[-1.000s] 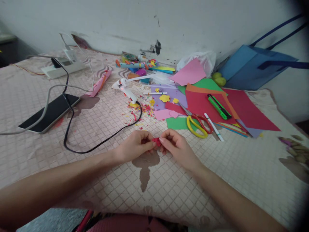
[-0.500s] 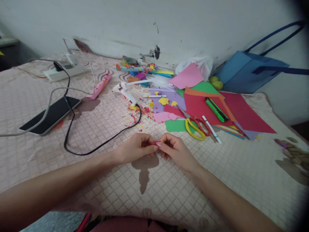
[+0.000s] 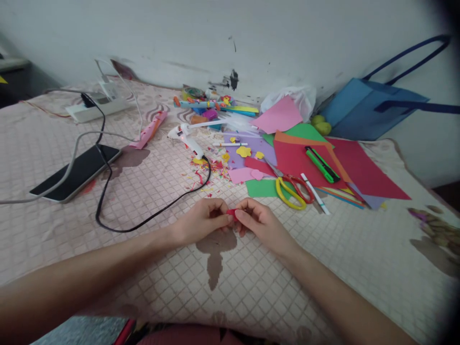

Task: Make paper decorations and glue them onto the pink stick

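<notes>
Between my two hands is a small red piece (image 3: pixel 232 213), likely foam or paper; fingers cover much of it. My left hand (image 3: pixel 206 218) pinches its left side between thumb and fingers. On the other side, my right hand (image 3: pixel 260 220) grips it with thumb and fingertips. Both hands are just above the patterned tablecloth (image 3: pixel 172 282). Beyond them lie colourful paper scraps (image 3: pixel 215 167) and a white glue gun (image 3: pixel 190 143) with its black cord. Scissors (image 3: pixel 290 191) with yellow and red handles rest to the right of my right hand.
Coloured sheets (image 3: pixel 366 167) lie at right, with a green cutter (image 3: pixel 322 164) and a white marker (image 3: pixel 315 194). A phone (image 3: pixel 77 172) and a power strip (image 3: pixel 97 109) with cables are at left. A blue bag (image 3: pixel 370 110) stands by the wall.
The thumbs and fingers have shifted slightly, and more of the red piece now shows between them. Nothing else on the table has moved.
</notes>
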The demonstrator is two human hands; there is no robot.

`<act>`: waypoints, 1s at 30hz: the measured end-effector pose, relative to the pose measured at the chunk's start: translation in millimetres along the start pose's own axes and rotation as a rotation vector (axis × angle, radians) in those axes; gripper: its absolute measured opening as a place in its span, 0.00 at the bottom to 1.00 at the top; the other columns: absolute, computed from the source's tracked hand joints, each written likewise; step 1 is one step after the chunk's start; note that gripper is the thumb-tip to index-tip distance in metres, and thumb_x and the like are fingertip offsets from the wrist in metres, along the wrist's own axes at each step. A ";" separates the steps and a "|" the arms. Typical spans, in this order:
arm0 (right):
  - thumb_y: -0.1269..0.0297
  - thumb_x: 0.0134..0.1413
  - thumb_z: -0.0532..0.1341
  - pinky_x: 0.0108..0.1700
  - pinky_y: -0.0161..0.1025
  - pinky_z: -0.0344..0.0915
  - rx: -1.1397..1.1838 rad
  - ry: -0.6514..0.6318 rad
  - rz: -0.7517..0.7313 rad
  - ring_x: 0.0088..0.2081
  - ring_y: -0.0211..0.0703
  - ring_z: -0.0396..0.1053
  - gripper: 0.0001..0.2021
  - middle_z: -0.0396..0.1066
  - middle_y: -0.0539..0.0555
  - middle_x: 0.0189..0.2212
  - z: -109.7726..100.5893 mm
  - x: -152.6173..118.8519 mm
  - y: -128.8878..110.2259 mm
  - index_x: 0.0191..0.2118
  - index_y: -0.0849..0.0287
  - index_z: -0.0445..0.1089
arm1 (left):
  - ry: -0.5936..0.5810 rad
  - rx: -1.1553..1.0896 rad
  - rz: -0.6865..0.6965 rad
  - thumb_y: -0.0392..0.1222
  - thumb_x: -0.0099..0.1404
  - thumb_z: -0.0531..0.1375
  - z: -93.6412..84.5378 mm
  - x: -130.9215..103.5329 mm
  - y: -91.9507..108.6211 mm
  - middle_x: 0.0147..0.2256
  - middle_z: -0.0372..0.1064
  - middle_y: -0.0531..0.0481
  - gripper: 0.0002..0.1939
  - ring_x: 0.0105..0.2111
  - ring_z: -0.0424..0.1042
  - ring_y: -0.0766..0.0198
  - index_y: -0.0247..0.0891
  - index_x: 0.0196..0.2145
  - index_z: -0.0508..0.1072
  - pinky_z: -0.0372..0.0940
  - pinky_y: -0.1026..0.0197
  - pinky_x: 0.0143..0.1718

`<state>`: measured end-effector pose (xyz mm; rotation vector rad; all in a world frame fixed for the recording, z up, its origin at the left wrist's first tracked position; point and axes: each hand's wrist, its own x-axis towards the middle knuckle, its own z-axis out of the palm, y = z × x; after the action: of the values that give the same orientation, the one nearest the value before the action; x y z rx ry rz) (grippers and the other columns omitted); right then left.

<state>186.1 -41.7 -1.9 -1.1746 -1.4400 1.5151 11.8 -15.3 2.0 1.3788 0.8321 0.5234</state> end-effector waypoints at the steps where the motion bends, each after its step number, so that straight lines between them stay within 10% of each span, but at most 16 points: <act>1: 0.59 0.54 0.58 0.25 0.32 0.62 -0.003 0.002 -0.011 0.22 0.33 0.62 0.08 0.64 0.46 0.21 -0.8 -0.2 0.7 0.30 0.58 0.63 | 0.005 -0.017 -0.002 0.44 0.59 0.58 -0.5 0.4 -0.1 0.23 0.66 0.54 0.10 0.24 0.65 0.72 0.33 0.26 0.67 0.60 0.68 0.27; 8: 0.70 0.57 0.54 0.36 0.38 0.64 -0.551 0.250 -0.437 0.34 0.39 0.66 0.05 0.67 0.51 0.30 -0.4 -7.2 0.9 0.33 0.56 0.67 | -0.112 -0.328 -0.165 0.37 0.56 0.61 -5.0 2.0 1.7 0.31 0.72 0.49 0.07 0.29 0.71 0.69 0.32 0.33 0.70 0.65 0.64 0.34; 12: 0.73 0.58 0.52 0.41 0.41 0.65 -0.846 0.176 -0.675 0.40 0.42 0.65 0.10 0.67 0.54 0.36 -4.8 -8.0 1.1 0.38 0.54 0.68 | -0.057 -0.536 -0.229 0.35 0.57 0.59 -7.1 2.3 3.1 0.31 0.72 0.47 0.09 0.29 0.71 0.70 0.31 0.37 0.71 0.65 0.64 0.36; 30: 0.74 0.56 0.54 0.42 0.42 0.65 -0.827 0.084 -0.692 0.41 0.43 0.65 0.09 0.66 0.55 0.39 -5.1 -2.9 7.3 0.38 0.54 0.67 | 0.071 -0.155 -0.017 0.36 0.59 0.58 -9.4 1.1 0.9 0.28 0.71 0.52 0.08 0.26 0.70 0.71 0.32 0.38 0.67 0.65 0.66 0.30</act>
<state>192.5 -43.6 -8.6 -0.9685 -2.1960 0.3797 5.4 -8.3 2.8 1.2164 0.8425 0.6142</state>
